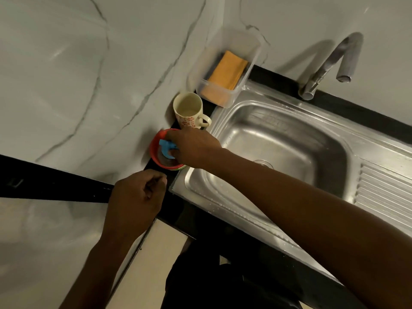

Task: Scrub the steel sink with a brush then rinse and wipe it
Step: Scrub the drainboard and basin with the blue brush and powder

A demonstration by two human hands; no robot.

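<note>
The steel sink (225,121) is set in a black counter (55,188) under a marble-patterned wall. Its long axis runs along the counter, with the deep basin at the left end and the ridged drainboard (383,192) at the right. The basin is wet, with droplets on its rim, and the drain (263,162) sits near its near wall. The bent faucet (334,63) stands behind the basin with its spout pointing down over the far rim.

The right hand (194,146) reaches across the basin to a red bowl (155,152) on the counter just left of the sink. Its fingers are closed on a blue brush (166,148) lying in the bowl. The visible blue part points toward the bowl's far-left rim. The rest is hidden under the hand, and its bristles cannot be made out. A green edge shows under the bowl's near side.

The left hand (136,197) hovers over the counter's front edge, curled into a fist and gripping nothing visible.

Behind the bowl stands an upright cream mug (189,110) with a red flower print, its handle toward the sink. Whether it holds liquid I cannot tell. Farther back, a clear plastic tub (200,81) holds an orange cloth (227,72).
</note>
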